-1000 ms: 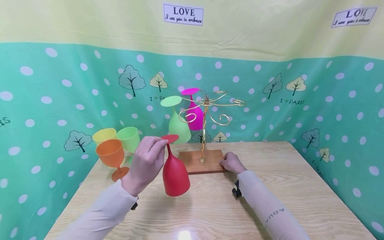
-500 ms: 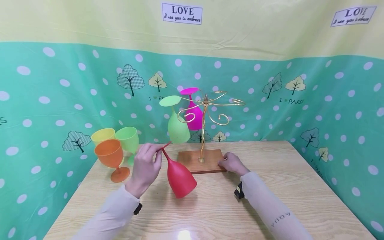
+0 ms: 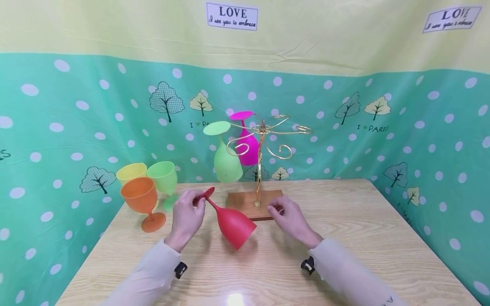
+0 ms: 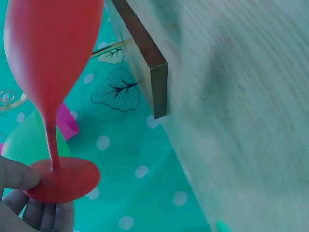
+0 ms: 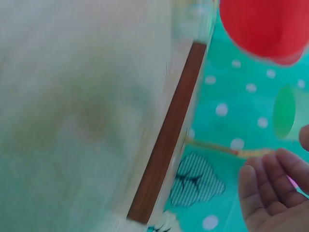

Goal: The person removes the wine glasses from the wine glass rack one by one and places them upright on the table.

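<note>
My left hand [image 3: 186,219] pinches the foot of a red plastic goblet [image 3: 234,226] between thumb and fingers. The goblet is tilted above the table, bowl down and to the right. In the left wrist view the thumb [image 4: 19,175] lies on the foot. My right hand [image 3: 292,221] hovers in front of the wooden base [image 3: 243,203] of a gold wire rack [image 3: 260,165], its fingers loosely bent around nothing. A green goblet [image 3: 227,163] and a magenta goblet [image 3: 248,146] hang upside down from the rack's left arms.
At the left of the table [image 3: 344,238], an orange goblet [image 3: 139,196], a yellow goblet [image 3: 131,171] and another green goblet [image 3: 163,176] stand upright close together. A polka-dot cloth [image 3: 329,170] borders the table at the back and sides.
The red goblet has gone from hanging straight to tilted, its bowl swinging right and its foot turning toward the left hand. My right hand has come off the rack's base, toward me.
</note>
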Tool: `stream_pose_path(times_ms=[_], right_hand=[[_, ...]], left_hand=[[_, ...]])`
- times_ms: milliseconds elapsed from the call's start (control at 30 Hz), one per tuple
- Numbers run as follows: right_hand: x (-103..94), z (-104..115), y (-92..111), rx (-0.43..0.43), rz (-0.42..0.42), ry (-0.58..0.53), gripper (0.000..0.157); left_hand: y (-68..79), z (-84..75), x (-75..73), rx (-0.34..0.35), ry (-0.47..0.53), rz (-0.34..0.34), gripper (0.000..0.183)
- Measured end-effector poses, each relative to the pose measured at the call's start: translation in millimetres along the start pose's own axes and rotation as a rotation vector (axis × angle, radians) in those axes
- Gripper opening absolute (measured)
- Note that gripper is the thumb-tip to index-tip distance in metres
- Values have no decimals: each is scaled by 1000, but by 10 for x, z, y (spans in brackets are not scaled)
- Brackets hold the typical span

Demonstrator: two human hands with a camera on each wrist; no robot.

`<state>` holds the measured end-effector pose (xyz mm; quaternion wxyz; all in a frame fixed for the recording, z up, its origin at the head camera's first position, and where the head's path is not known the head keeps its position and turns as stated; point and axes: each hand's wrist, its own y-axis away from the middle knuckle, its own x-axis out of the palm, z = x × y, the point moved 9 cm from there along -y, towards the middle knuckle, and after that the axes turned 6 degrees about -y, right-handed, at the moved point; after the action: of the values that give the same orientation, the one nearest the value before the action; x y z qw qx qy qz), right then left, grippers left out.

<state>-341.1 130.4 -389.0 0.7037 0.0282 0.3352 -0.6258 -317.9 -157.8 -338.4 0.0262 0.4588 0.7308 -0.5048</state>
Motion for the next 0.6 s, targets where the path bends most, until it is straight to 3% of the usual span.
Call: stream_pose_path(times_ms=[133,267,400,600], right_hand=[[28,184,152,-148,-32,-8,9],[72,418,312,-411,-55,23,8],[154,620,472,-655,-54,66,6],[261,813,621,-844,-49,155,22]], left_hand=[[25,149,70,-132,34,59,11],[80,261,133,-261,83,119,11],[124,329,190,-331,130,153,10],[203,430,311,-446,203,211,11]])
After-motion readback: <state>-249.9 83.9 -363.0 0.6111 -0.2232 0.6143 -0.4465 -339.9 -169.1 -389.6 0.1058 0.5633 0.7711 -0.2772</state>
